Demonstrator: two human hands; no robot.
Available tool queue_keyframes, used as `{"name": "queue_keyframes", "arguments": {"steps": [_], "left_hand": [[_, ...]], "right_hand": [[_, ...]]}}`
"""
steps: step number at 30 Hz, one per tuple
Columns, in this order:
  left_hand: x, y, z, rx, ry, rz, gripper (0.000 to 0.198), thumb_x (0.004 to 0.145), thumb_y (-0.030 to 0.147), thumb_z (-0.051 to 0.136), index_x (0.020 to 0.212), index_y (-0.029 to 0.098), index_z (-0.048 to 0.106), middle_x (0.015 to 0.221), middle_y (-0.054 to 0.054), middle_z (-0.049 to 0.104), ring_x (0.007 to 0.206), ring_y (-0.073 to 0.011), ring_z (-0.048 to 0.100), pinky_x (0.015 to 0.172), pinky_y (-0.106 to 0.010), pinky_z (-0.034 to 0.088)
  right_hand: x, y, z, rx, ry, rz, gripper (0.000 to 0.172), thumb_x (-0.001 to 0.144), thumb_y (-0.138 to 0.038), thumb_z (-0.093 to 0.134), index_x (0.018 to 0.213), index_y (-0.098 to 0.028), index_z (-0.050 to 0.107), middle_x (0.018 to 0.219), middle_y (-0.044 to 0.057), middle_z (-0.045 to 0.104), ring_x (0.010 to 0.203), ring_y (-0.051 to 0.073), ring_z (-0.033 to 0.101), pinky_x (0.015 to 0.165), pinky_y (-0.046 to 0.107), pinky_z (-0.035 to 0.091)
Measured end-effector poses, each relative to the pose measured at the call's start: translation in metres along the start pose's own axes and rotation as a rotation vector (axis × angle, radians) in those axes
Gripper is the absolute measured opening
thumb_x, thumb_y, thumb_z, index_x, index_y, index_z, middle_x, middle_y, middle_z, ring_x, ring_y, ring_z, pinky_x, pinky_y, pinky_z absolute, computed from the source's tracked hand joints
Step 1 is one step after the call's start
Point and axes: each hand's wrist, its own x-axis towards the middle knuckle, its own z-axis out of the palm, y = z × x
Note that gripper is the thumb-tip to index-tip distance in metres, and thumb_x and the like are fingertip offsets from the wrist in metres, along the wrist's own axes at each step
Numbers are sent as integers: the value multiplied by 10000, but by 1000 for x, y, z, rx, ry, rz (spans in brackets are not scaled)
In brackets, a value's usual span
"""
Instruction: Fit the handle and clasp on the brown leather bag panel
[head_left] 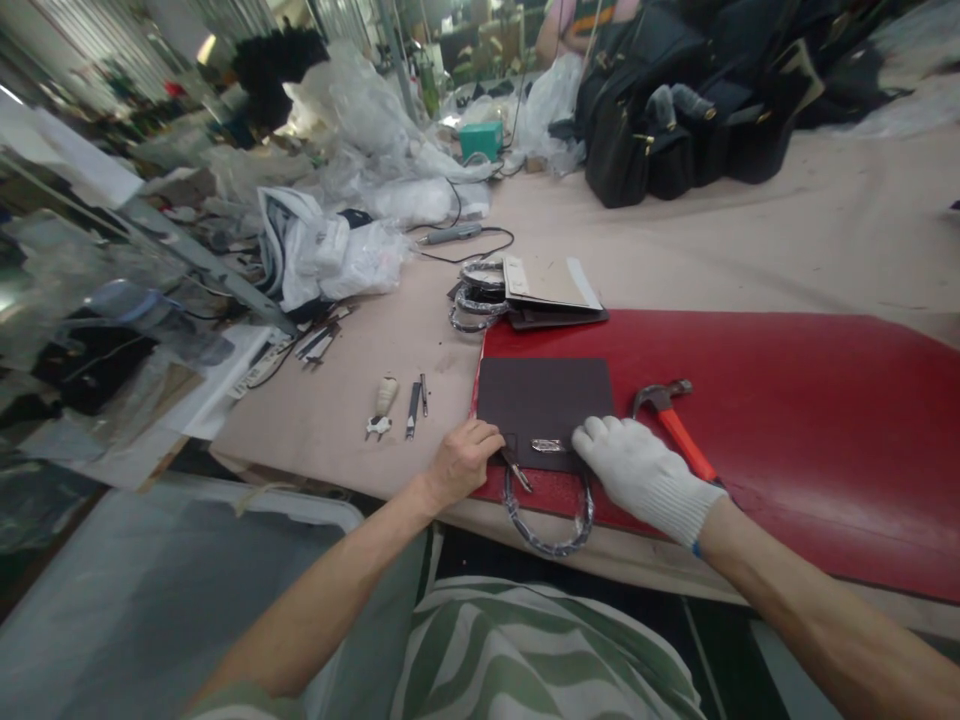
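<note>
A flat dark brown panel [545, 400] lies on a red board. Its plastic-wrapped loop handle [551, 548] hangs off the lower edge toward me. My bare left hand [466, 460] pinches at the panel's lower left, by the handle's left end; what is between the fingertips is hidden. Just beside those fingertips is a small slim metal piece [519, 474]. A shiny metal plate [549, 446] sits near the panel's lower edge. My right hand [634, 468], in a white knit glove, is closed at the lower right corner, over the handle's right end. Its fingertips are hidden.
A claw hammer [684, 428] with an orange handle lies right of the panel on the red board [795, 430]. More handled panels [555, 290] are stacked behind. Small tools [413, 410] lie at left. Black bags [682, 110] and plastic wrap [360, 120] stand farther back.
</note>
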Motion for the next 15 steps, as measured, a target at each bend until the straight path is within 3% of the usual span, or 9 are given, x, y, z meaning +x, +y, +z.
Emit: {"name": "queue_keyframes", "arguments": {"steps": [2,5,8,11,15], "left_hand": [[-3,-6,1,-71,63,22,347,917,-14,401,968,157,698,998,-98,728,923,-200,664,870,-342,588],[-6,-14,2,-158,66,55,390,893,-30,375,958,166,706,996,-91,743,953,-185,697,897,-333,605],[-9,-24,0,-248,33,112,402,881,-40,371,940,171,708,1052,-86,757,1051,-176,711,957,-331,613],[-14,-30,1,-267,29,158,373,869,-42,398,923,165,703,1117,-100,758,1139,-180,701,1017,-349,606],[-17,-23,5,-238,91,139,349,911,-23,414,980,161,702,1145,-116,744,1170,-189,690,1029,-369,606]], "right_hand": [[1,-2,1,5,-7,-3,255,937,-29,487,1031,-152,691,1002,139,669,833,282,634,650,368,369],[-2,4,12,61,53,-24,252,883,-15,528,958,-170,713,996,125,683,864,274,618,677,369,379],[-7,16,31,181,196,-96,287,809,21,533,873,-177,730,1004,108,704,874,248,595,736,364,420],[-13,23,52,235,376,-161,388,738,53,502,930,-164,760,1090,108,724,908,241,592,824,371,470],[-23,14,70,319,583,-89,442,788,24,465,1064,-152,763,1148,117,729,975,261,613,895,409,527]]}}
